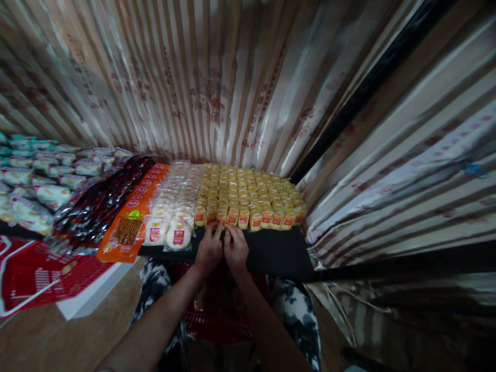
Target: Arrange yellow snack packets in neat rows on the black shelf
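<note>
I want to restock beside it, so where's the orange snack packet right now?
In the head view the orange snack packet lies at the shelf's front edge, left of both hands, between the dark shiny packets and the round white cakes.

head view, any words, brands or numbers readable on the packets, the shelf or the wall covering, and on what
None can be read.
Striped wall covering: red printed characters, too blurred.
Orange packets: red oval logos and a yellow-green sticker, too small.
White round packets: red labels, unreadable.
Small yellow packets, which the left hand and right hand touch at the front row: red labels, too small.
Red basket: white markings, illegible.
</note>
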A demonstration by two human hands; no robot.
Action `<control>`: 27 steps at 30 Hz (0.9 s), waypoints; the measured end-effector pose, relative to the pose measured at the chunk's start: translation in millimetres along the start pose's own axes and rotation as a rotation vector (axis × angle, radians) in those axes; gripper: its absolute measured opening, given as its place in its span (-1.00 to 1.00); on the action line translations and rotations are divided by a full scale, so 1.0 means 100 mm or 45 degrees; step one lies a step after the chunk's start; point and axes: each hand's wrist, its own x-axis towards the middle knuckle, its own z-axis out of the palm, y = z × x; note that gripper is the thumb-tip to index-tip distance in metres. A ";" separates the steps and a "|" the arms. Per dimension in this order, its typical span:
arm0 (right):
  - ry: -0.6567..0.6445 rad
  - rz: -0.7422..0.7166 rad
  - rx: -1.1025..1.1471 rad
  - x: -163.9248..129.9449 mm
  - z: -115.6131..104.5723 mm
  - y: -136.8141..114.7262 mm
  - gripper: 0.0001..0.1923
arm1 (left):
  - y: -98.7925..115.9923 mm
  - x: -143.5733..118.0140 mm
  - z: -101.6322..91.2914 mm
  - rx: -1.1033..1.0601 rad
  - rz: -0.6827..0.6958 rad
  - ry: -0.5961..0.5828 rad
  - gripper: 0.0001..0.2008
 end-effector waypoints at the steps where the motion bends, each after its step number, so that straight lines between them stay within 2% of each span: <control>1: 0.016 0.006 0.008 0.00 -0.01 -0.01 -0.61 | 0.00 0.00 0.00 0.007 0.002 -0.002 -0.48; 4: 0.043 0.054 -0.017 0.01 -0.02 -0.03 -0.57 | 0.00 -0.01 0.00 0.026 0.001 -0.004 -0.46; 12: -0.017 0.142 -0.125 0.03 0.01 -0.03 -0.54 | 0.00 0.02 0.01 0.067 -0.048 -0.053 -0.47; 14: 0.010 0.122 -0.085 0.05 0.01 -0.01 -0.55 | 0.01 0.03 0.00 0.082 -0.074 -0.078 -0.47; 17: 0.083 -0.008 0.053 0.03 -0.02 -0.01 -0.57 | 0.05 -0.01 -0.05 0.085 -0.063 -0.074 -0.48; 20: 0.097 -0.108 0.166 -0.14 -0.09 -0.02 -0.61 | 0.11 -0.20 -0.11 0.065 -0.036 -0.041 -0.61; 23: 0.048 -0.091 0.194 -0.51 -0.18 -0.03 -0.66 | 0.14 -0.58 -0.15 0.025 -0.069 -0.047 -0.74; 25: -0.070 -0.061 0.196 -0.81 -0.19 0.02 -0.69 | 0.12 -0.86 -0.14 -0.010 -0.128 -0.132 -0.77; 27: -0.268 -0.014 0.167 -1.07 -0.12 0.12 -0.71 | 0.05 -1.11 -0.09 -0.018 -0.269 -0.293 -0.76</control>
